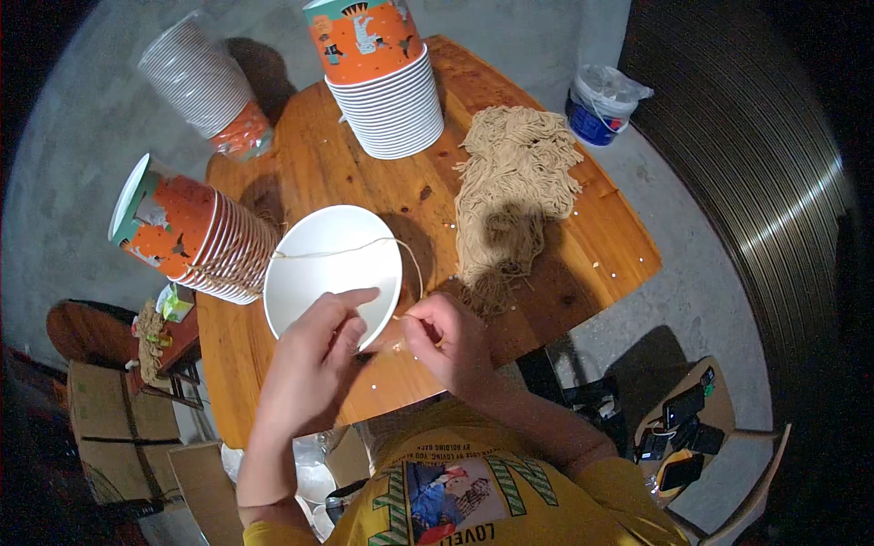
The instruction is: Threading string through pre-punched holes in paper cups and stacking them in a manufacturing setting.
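Note:
My left hand (314,359) grips the near rim of a white paper cup (330,268) whose open mouth faces me, above a small wooden table (364,173). My right hand (448,338) pinches the end of a thin tan string (364,247) that runs across the cup's mouth. A heap of the same tan strings (510,187) lies on the table's right half, just beyond my right hand.
Stacks of orange printed paper cups stand around: one upright at the table's far edge (382,82), one lying on its side at the left (196,237), a wrapped stack (205,86) off the far left. A white and blue bucket (599,102) sits on the concrete floor. A stool with phones (685,428) is at the right.

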`<state>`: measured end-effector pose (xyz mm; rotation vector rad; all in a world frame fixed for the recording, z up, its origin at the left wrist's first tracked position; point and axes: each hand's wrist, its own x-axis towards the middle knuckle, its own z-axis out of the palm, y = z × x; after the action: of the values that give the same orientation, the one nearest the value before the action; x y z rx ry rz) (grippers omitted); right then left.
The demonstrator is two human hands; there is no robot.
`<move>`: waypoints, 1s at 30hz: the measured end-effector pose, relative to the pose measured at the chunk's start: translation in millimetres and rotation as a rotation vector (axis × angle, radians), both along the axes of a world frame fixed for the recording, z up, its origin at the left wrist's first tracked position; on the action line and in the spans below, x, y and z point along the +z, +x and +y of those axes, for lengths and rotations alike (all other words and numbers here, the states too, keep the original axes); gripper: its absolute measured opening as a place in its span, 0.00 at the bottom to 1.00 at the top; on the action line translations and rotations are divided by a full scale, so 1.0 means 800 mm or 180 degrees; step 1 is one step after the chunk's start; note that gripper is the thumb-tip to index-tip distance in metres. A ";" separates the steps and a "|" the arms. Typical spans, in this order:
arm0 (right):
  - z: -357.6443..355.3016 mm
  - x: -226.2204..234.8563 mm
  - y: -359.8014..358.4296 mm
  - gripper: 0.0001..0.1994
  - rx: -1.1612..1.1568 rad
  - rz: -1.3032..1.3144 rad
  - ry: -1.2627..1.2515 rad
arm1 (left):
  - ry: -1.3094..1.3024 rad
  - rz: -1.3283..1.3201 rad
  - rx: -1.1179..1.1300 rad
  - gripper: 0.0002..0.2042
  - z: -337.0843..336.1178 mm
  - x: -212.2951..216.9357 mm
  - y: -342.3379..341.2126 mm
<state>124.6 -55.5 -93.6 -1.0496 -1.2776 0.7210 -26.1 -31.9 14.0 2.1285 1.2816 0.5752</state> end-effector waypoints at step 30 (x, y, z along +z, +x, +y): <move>-0.029 0.016 0.021 0.03 0.0145 -0.0099 0.0451 | 0.1874 0.0913 -0.1309 0.10 -0.004 0.003 0.016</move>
<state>141.0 -78.5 -81.1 -0.9222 -1.3627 0.6408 -13.4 -34.8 16.1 2.9523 0.8205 0.5216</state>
